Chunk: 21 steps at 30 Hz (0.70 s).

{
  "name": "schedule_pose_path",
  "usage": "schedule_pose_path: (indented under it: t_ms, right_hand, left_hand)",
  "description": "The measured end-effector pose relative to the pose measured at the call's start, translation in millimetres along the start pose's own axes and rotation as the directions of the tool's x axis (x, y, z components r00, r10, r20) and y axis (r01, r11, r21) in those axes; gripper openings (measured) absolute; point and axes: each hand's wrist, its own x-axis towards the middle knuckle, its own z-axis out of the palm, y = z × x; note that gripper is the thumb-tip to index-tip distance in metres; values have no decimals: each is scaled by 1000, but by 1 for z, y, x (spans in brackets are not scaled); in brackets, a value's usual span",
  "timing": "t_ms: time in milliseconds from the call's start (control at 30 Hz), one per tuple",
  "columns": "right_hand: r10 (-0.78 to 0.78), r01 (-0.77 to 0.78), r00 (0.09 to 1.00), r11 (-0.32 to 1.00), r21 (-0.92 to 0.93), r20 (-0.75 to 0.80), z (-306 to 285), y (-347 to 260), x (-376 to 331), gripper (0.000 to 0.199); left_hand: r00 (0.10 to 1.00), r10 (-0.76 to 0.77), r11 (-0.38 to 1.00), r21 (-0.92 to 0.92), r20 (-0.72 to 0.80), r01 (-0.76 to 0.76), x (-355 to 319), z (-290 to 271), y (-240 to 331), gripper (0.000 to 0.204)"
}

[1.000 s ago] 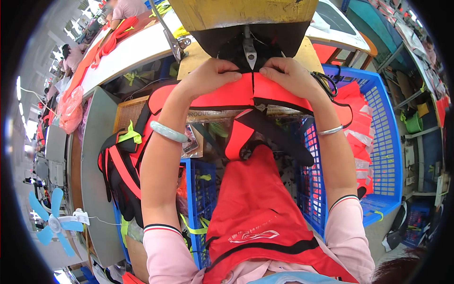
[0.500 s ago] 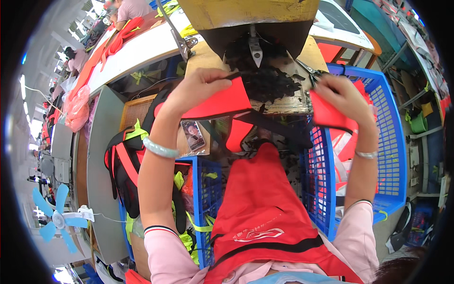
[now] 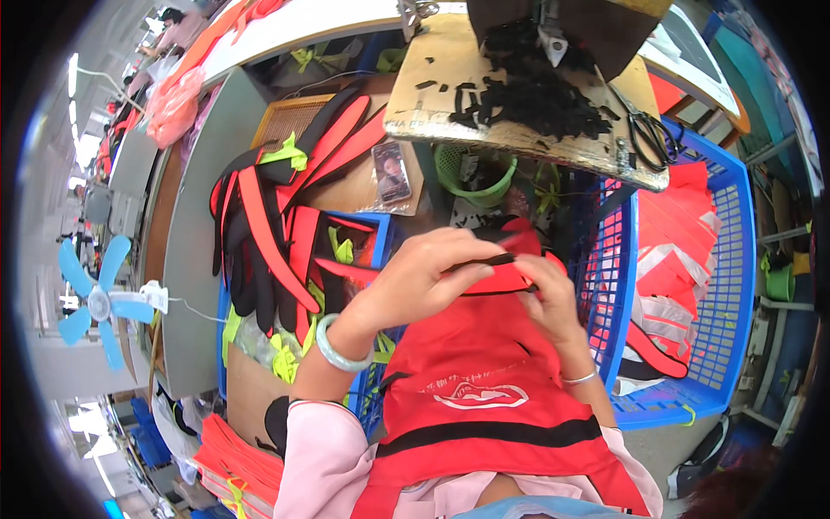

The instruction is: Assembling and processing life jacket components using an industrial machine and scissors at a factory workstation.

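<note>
In front of my red apron (image 3: 493, 372), both hands hold a coral-red fabric piece (image 3: 500, 281) with black edging. My left hand (image 3: 424, 272) pinches its black edge between thumb and fingers. Close beside it, my right hand (image 3: 551, 298) grips the other end, slightly blurred. Part of the piece is hidden behind the fingers, and a thin coral end sticks out left of my left wrist. Beyond the hands, a machine's metal tip (image 3: 553, 48) stands over a heap of black scraps (image 3: 549, 108) on a worn board (image 3: 424, 95).
Scissors (image 3: 648, 138) lie at the board's right edge. A blue basket (image 3: 737, 285) on the right holds coral and silver fabric. Left, coral-and-black strips (image 3: 268, 238) hang over a blue crate (image 3: 386, 229). A phone (image 3: 392, 173) and green basket (image 3: 475, 192) sit under the board; a fan (image 3: 102, 303) stands far left.
My hands have come down from beside the machine and drawn together over the apron with the fabric. The view has shifted, showing more of the board and strips.
</note>
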Motion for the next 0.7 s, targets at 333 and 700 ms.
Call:
schedule_pose_path:
  t_ms: [333,700]
  right_hand:
    - [117,-74,966,979,-189,232,1,-52,23,23]
    - [195,-1,742,957,-291,641,-89,-88,58,20]
  left_hand:
    - [904,58,916,382,-424,120,-67,55,-44,74]
    - [958,265,962,92,-108,-256,-30,64,-28,62]
